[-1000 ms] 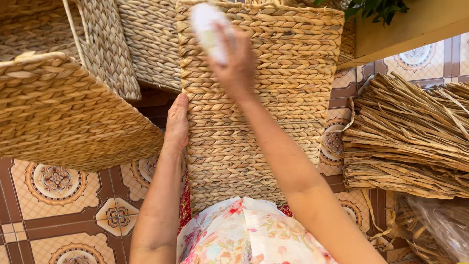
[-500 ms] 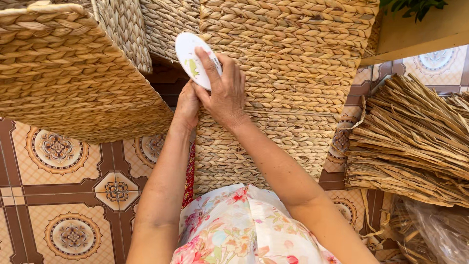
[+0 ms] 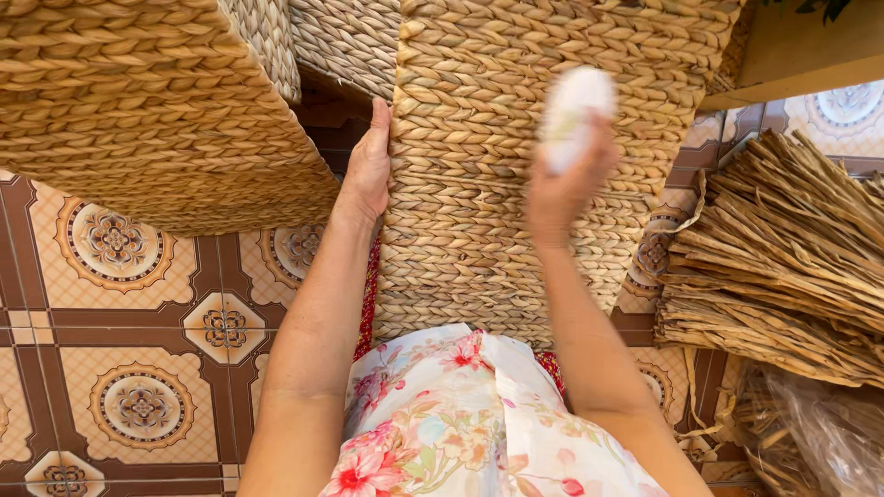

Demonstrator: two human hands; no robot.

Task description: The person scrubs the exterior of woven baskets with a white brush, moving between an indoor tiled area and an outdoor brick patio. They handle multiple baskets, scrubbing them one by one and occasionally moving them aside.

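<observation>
The woven basket [image 3: 516,156] stood on the person's lap, its plaited wall facing the camera; its inside was hidden. The right hand [image 3: 562,184] clutched a blurred white object [image 3: 573,115] in front of that wall. The left hand [image 3: 370,166] lay flat, fingers released, along the basket's left edge. A second basket [image 3: 138,110] crowded the left; dried reeds [image 3: 783,267] lay right, on tiled floor [image 3: 120,368].
</observation>
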